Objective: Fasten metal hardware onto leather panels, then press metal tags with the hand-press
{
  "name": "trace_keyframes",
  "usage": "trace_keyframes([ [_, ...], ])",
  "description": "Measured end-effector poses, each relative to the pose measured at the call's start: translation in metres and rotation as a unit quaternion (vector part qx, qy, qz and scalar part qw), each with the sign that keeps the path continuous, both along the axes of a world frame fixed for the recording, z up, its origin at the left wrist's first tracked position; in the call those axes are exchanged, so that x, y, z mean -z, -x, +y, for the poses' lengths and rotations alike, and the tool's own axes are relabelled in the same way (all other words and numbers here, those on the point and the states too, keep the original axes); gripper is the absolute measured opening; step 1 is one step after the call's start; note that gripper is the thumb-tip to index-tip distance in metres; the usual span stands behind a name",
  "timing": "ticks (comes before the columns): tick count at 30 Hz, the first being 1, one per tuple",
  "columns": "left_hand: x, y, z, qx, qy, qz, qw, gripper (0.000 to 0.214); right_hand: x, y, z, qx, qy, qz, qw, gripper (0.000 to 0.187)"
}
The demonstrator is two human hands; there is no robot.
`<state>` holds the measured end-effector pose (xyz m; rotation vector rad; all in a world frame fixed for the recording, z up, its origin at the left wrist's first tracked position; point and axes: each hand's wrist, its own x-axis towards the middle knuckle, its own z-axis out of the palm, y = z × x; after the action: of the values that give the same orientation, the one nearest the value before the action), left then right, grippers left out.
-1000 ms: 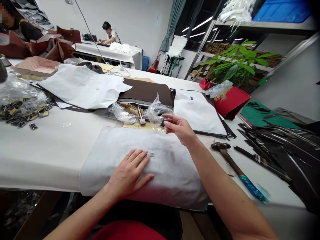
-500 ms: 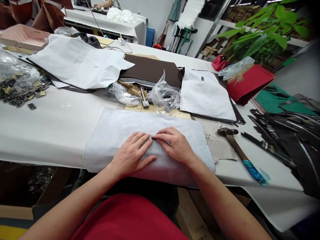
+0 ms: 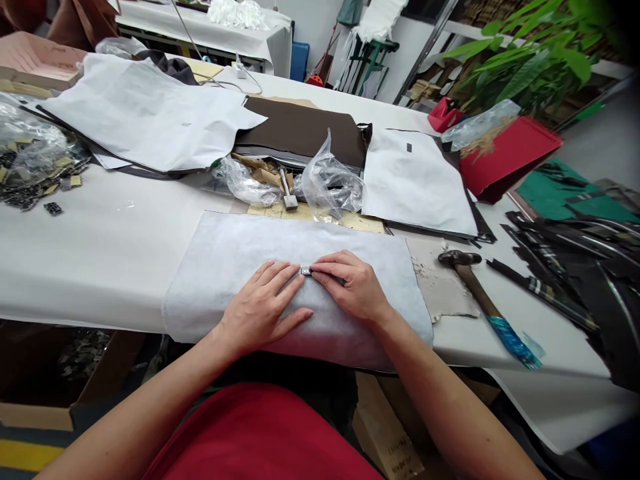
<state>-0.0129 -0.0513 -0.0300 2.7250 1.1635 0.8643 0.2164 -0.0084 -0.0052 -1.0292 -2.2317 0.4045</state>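
Note:
A white sheet [image 3: 225, 267], soft like fabric or backed leather, lies at the table's front edge and bends over it. On its middle is a small silvery patterned plate [image 3: 305, 271]. My left hand [image 3: 263, 303] rests flat on the sheet, thumb spread, its fingertips touching the plate's left end. From the other side, my right hand [image 3: 353, 283] pinches the plate's right end between thumb and fingers. Those fingers partly cover the plate, so its full shape is hidden.
Right of the sheet lies a hammer [image 3: 483, 300] with blue wrap on its handle, near dark strips [image 3: 560, 267]. Behind are crumpled plastic bags [image 3: 330, 187], a metal tool [image 3: 288, 193], and another white sheet [image 3: 420, 180]. Several small dark pieces [image 3: 35, 183] are heaped at left.
The view has shifted slightly. More of the small plate shows between my fingertips, as my right fingers sit a little farther right. My left hand stays flat on the sheet.

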Motion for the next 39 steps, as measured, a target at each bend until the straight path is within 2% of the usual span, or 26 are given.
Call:
trace_keyframes([
  [4,0.0,0.0,0.0,-0.002,-0.007,0.008,1.0,0.055,0.0,0.001,0.001,-0.007,-0.013,-0.019,1.0,0.019],
  [10,0.0,0.001,0.0,-0.002,-0.005,0.002,1.0,0.056,-0.006,-0.002,-0.008,-0.031,-0.03,-0.137,0.99,0.028],
  [14,-0.002,0.0,0.0,-0.003,-0.002,0.024,1.0,0.057,-0.014,-0.008,-0.008,-0.03,0.003,-0.127,0.991,0.029],
  [16,-0.004,-0.001,0.0,-0.007,-0.005,0.03,1.0,0.057,-0.021,-0.004,0.007,-0.008,0.041,-0.093,0.995,0.026],
  [18,-0.005,-0.002,0.0,-0.008,-0.008,0.031,0.999,0.057,-0.03,0.009,0.032,0.043,0.062,-0.082,0.994,0.026],
  [21,-0.006,-0.003,0.0,-0.01,-0.013,0.024,1.0,0.055,-0.04,0.044,0.081,0.138,0.067,-0.15,0.977,0.032],
  [23,-0.006,-0.003,0.0,-0.012,-0.017,0.018,1.0,0.054,-0.04,0.069,0.112,0.183,0.111,-0.152,0.965,0.039],
  [25,-0.006,-0.003,-0.001,-0.014,-0.019,0.016,1.0,0.053,-0.038,0.087,0.135,0.198,0.194,-0.052,0.959,0.035],
  [28,-0.005,-0.003,-0.001,-0.014,-0.022,0.015,1.0,0.054,-0.039,0.09,0.15,0.163,0.285,0.098,0.939,0.022],
  [30,-0.004,-0.002,-0.001,-0.013,-0.021,0.016,1.0,0.054,-0.044,0.077,0.143,0.12,0.322,0.166,0.924,0.027],
  [31,-0.004,-0.002,-0.001,-0.013,-0.02,0.017,1.0,0.054,-0.046,0.068,0.134,0.087,0.346,0.224,0.907,0.028],
  [34,-0.003,-0.001,-0.001,-0.012,-0.018,0.017,1.0,0.055,-0.047,0.038,0.091,-0.005,0.394,0.384,0.835,0.031],
  [35,-0.002,-0.001,-0.001,-0.011,-0.016,0.016,1.0,0.055,-0.044,0.029,0.074,-0.01,0.392,0.393,0.832,0.032],
  [36,-0.002,-0.001,-0.001,-0.009,-0.014,0.014,1.0,0.056,-0.04,0.022,0.058,0.001,0.383,0.367,0.848,0.031],
  [39,-0.001,-0.001,0.0,-0.002,-0.003,0.01,1.0,0.055,-0.023,0.01,0.015,0.065,0.29,0.22,0.929,0.025],
])
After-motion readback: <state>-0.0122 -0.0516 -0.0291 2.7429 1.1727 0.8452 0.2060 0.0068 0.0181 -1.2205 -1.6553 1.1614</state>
